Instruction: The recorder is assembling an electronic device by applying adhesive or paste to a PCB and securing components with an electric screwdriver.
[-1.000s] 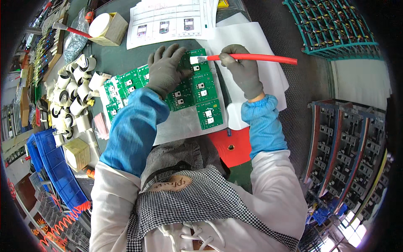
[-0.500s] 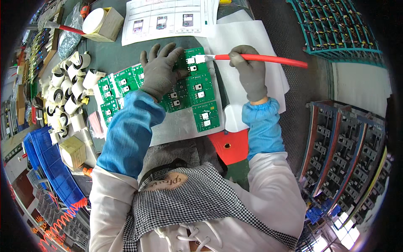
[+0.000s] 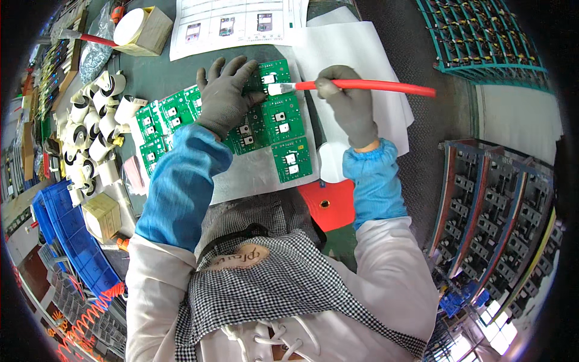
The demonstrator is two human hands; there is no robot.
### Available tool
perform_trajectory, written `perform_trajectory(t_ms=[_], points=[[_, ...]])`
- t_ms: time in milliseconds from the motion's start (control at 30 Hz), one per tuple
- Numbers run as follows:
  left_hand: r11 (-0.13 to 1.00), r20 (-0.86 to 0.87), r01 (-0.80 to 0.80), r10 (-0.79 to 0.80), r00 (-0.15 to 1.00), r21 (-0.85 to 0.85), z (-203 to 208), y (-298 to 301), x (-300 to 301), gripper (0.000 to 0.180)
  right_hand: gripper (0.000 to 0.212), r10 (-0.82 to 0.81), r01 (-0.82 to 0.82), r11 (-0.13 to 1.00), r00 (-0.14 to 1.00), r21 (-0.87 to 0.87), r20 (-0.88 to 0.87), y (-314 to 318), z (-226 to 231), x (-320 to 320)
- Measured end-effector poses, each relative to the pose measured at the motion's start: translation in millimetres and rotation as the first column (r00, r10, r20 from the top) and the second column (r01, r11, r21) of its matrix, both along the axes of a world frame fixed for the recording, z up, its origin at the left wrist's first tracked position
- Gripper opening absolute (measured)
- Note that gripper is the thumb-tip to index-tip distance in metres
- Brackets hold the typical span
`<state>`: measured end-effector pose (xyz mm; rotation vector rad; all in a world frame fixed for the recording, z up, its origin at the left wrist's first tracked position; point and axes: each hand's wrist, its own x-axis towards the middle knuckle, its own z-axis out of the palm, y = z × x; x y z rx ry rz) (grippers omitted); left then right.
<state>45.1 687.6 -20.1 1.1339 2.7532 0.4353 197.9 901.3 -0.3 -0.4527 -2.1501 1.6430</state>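
Observation:
My right hand [image 3: 348, 108], in a grey glove, grips a brush by its long red handle [image 3: 386, 87]. The white bristles [image 3: 280, 88] rest on a green circuit board [image 3: 274, 69] at the far right of the group, over its lower component, which they hide. Fingers spread, my gloved left hand [image 3: 224, 99] lies on the boards just left of the brush tip, thumb toward it. Several more boards with pairs of white-topped components, such as the near-right circuit board [image 3: 294, 160], lie side by side on a pale sheet [image 3: 241, 184]. My left hand and forearm cover some boards.
Printed papers [image 3: 235, 27] and blank white sheets [image 3: 362, 54] lie beyond and right of the boards. Caster wheels [image 3: 96, 130] crowd the left side, near a round-topped container [image 3: 142, 30] with another red-handled brush [image 3: 90, 38]. Blue bins [image 3: 72, 235] stand lower left; racks [image 3: 491, 223] stand right.
The brush tip has moved slightly left and toward me, from the board's upper component to its lower one. My left hand stays on the boards; the whole view has shifted a little.

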Motion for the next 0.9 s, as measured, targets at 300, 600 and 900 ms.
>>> perform_trajectory(t_ms=[300,600,900], points=[[1.000,-0.005,-0.017,0.017,1.000,-0.026,1.9,-0.4,3.5,0.076,0.015,-0.066,0.065,0.998,0.998,-0.014,-0.018,-6.0,3.4,2.5],[1.000,-0.011,-0.019,0.019,1.000,-0.022,2.3,1.2,4.2,0.076,0.013,0.024,-0.020,0.996,0.999,0.084,-0.048,-11.8,14.0,-0.9],[0.998,-0.024,-0.032,0.033,0.999,0.048,0.4,-11.5,-0.5,0.081,0.016,-0.132,0.117,0.976,0.988,-0.183,-0.074,-10.8,30.6,15.3]])
